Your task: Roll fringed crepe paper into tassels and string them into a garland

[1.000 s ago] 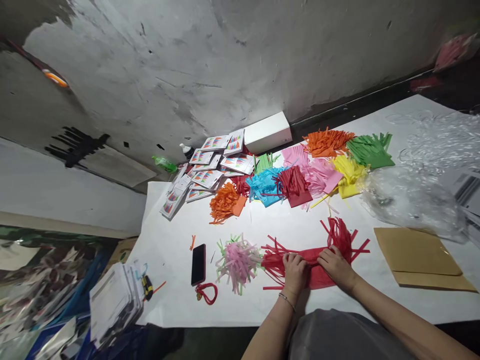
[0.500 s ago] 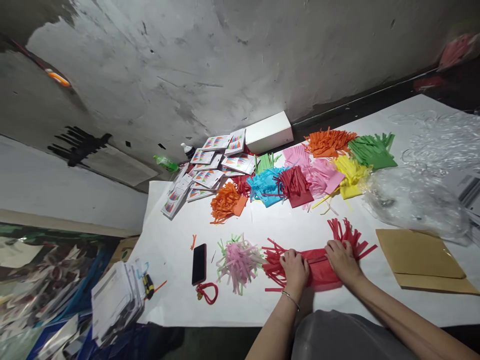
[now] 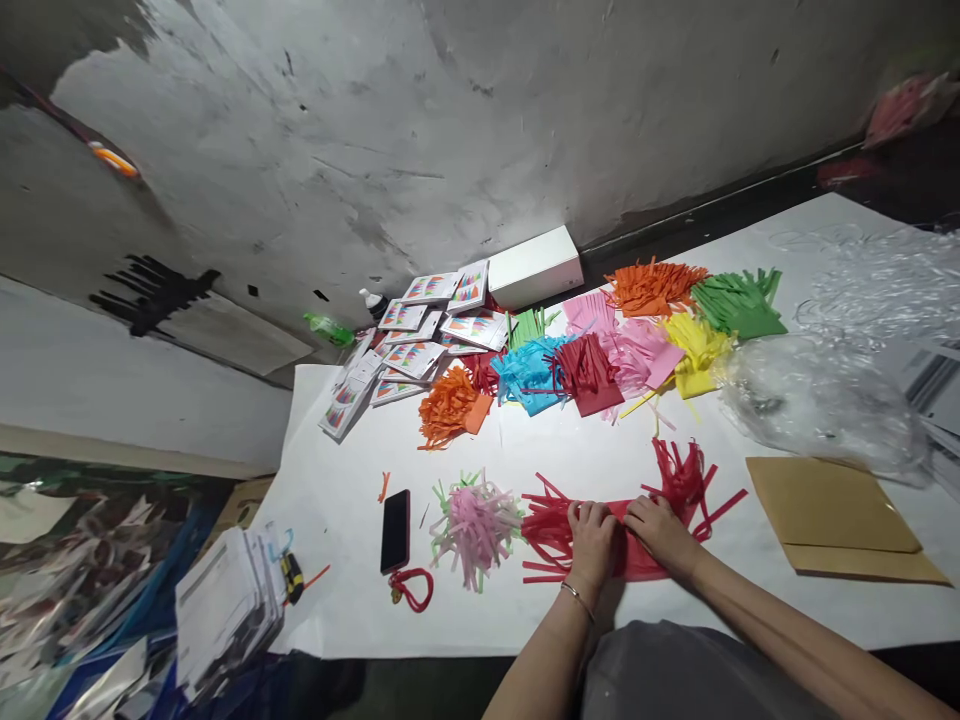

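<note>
A red fringed strip of tissue paper (image 3: 639,562) lies across the front of the white-covered table, with cut strands fanned out at both ends. My left hand (image 3: 591,545) bears on its middle with bent fingers. Beside it, my right hand (image 3: 661,532) grips the paper with its fingertips, close to the left fingers. The thumbs and the paper directly under the fingers are partly hidden. Just left of the red paper rests a pink and green tissue tassel (image 3: 476,525).
Folded fringed papers, including a blue one (image 3: 534,375) and a green one (image 3: 742,305), lie along the back. Printed packets (image 3: 416,358) and a white box (image 3: 536,268) stand behind. A phone (image 3: 395,532) is left, a brown envelope (image 3: 840,510) and clear plastic bags (image 3: 825,400) right.
My right hand has slid left along the red paper, closer to my left hand. The strands at the right end have bunched and shifted. My left hand stays in nearly the same place.
</note>
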A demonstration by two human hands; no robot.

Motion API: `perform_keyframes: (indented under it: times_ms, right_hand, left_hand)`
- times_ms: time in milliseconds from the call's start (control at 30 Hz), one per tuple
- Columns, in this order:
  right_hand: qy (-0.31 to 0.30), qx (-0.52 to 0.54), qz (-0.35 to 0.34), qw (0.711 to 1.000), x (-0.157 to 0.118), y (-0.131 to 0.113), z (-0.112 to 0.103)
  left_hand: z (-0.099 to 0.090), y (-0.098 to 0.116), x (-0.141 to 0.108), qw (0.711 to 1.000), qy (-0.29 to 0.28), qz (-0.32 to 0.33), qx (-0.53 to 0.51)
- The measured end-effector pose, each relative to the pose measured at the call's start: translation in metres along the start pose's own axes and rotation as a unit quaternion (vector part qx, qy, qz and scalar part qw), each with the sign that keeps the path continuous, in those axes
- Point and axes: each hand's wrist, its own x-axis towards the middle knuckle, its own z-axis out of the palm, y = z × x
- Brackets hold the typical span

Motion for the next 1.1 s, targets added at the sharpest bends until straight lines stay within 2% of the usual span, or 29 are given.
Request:
perform_keyframes:
  times_ms: [133,300,533,700,833,1100]
  right_hand:
    - [0.002,0.004,-0.012,1.0,-0.006,0.008,0.0]
    - [0.015,-0.003,0.027,1.0,-0.019,0.025,-0.02]
    - [0.011,-0.056,0.124,0.991,-0.01,0.013,-0.03]
    - [-0.01,-0.098,0.141,0.985,-0.006,0.007,-0.028]
    - [-0.013,-0.12,0.156,0.98,-0.006,0.006,-0.025]
    - [-0.006,-0.125,0.141,0.982,0.002,0.008,-0.026]
  left_hand:
    - [0.001,-0.006,0.001,1.0,-0.012,0.004,-0.008]
    - [-0.004,-0.006,-0.001,0.999,-0.033,-0.007,-0.012]
    - [-0.01,0.015,0.005,0.993,-0.048,-0.111,0.016]
    - [-0.012,0.017,0.014,0.987,-0.058,-0.143,0.034]
    - [-0.011,0.014,0.012,0.992,-0.057,-0.108,0.043]
    - [-0.008,0.003,-0.001,0.994,-0.061,0.072,0.048]
